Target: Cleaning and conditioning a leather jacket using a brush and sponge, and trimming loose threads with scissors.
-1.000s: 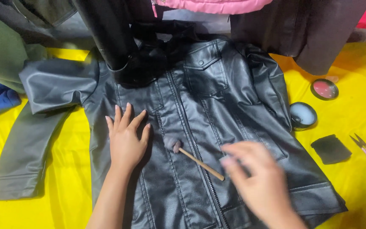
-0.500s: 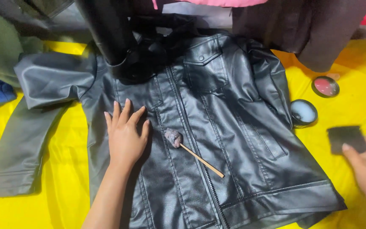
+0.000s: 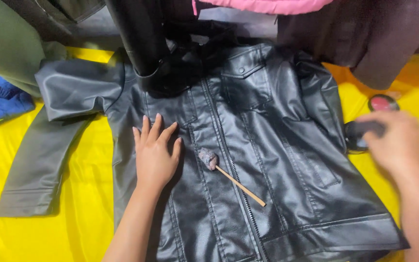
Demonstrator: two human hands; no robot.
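Left hand pinning the jacket, right hand off by the tins

Your left hand (image 3: 154, 154) lies flat on the black leather jacket (image 3: 277, 160), fingers spread wide and gripping nothing. The wooden stick with the grey wad on its tip (image 3: 229, 175) rests loose on the jacket front, just right of that hand, beside the zipper. Your right hand (image 3: 394, 143) is blurry over the dark round tin (image 3: 354, 137) at the jacket's edge, with something dark at its fingertips; can't tell whether it has hold of it.

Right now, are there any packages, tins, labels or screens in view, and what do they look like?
Round tin: right of the black jacket on the yellow cloth, open, dark rim, reddish inside.
Round dark lid or tin: under the right hand, blurred.
No labels or screens visible.
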